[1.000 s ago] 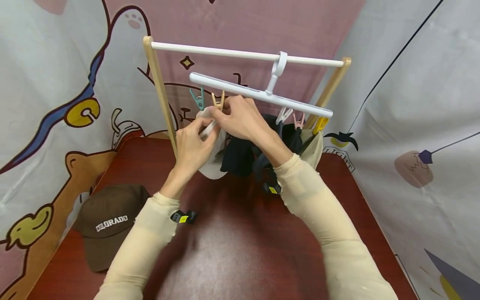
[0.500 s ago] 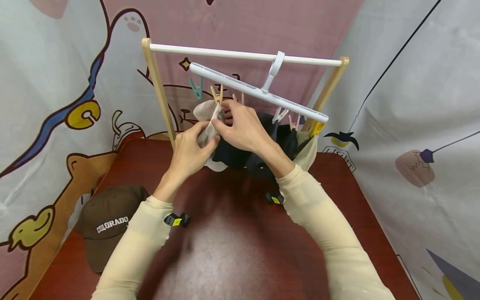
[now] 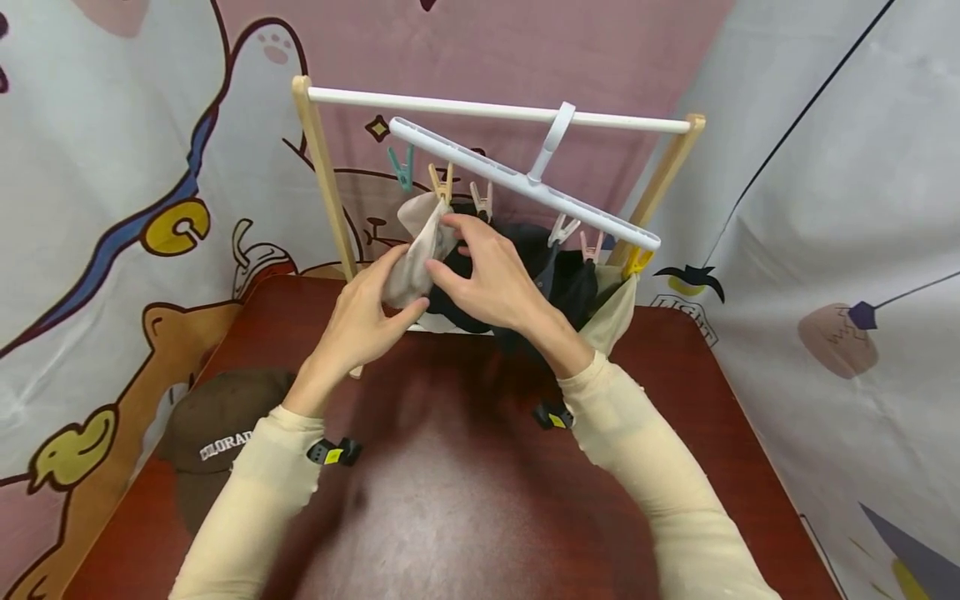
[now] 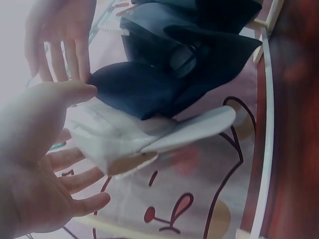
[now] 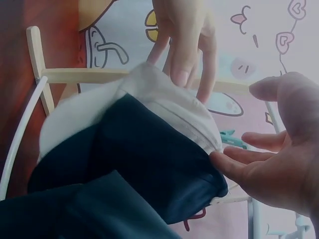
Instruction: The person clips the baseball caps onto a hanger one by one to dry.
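Note:
A whitish cap hangs from a pale orange clothespin on a white clip hanger. My left hand is at the cap's left side, fingers loosely extended and thumb apart. In the right wrist view, the left hand's fingertips lie at the cloth's edge. On the cap's other side, my right hand has its fingers and thumb spread, close to the clipped edge. Neither hand grips the cap. Dark caps hang beside it, partly hidden behind the right hand.
A rack with a white rod and wooden posts carries the tilted hanger. A teal clothespin hangs unused at its left end. A beige cap hangs at the right. A brown cap lies on the red-brown table.
Both hands have loosened from the whitish cap, and the left has drawn down and left with its fingers opening. The hanger's left end has risen, and the cap hangs by the clothespin.

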### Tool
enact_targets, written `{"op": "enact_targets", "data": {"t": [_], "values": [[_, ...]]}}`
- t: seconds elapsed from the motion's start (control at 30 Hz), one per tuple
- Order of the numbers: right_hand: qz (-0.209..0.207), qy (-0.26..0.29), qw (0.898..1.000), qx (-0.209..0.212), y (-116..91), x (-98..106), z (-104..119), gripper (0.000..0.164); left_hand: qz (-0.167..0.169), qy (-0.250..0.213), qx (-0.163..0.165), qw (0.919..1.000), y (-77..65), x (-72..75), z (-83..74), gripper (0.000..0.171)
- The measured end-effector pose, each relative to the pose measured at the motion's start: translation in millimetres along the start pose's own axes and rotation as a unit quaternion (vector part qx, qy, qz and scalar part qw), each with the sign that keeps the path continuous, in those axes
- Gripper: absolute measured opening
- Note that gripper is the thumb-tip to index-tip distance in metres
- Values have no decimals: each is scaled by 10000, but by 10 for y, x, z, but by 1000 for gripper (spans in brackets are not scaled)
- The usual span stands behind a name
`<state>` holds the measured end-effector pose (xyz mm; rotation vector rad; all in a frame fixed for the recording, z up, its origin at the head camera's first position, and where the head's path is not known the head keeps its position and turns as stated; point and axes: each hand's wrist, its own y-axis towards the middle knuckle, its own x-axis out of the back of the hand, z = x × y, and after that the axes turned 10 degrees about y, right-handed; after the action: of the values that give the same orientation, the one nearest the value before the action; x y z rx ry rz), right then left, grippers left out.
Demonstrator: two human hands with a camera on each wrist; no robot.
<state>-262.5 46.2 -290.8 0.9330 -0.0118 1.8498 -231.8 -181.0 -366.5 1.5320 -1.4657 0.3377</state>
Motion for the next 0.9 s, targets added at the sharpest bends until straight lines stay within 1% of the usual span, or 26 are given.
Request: {"op": "enact_targets", "data": {"t": [0.17, 0.37, 0.5, 0.63, 0.77, 0.9], "values": [[84, -88, 9994, 322, -42, -83, -23, 70, 74, 121, 54, 9999, -142, 95, 155, 84], [280, -91, 9983, 504, -107, -198, -53, 75, 135, 292, 248, 9992, -393, 266, 338, 84], [417, -18, 9977, 542, -159, -279, -59, 76, 34, 498, 314, 9983, -563, 401, 477, 85], [518, 11, 9963, 679, -190, -371, -76, 77, -96, 625, 425, 9971, -752, 556, 667, 86], [668, 92, 9950, 734, -220, -477, -98, 77, -98, 728, 696, 9949, -952, 729, 896, 86], [796, 112, 9940, 739, -246, -596, -124, 77, 118, 841, 1119, 9901, -1134, 909, 1135, 86]]}}
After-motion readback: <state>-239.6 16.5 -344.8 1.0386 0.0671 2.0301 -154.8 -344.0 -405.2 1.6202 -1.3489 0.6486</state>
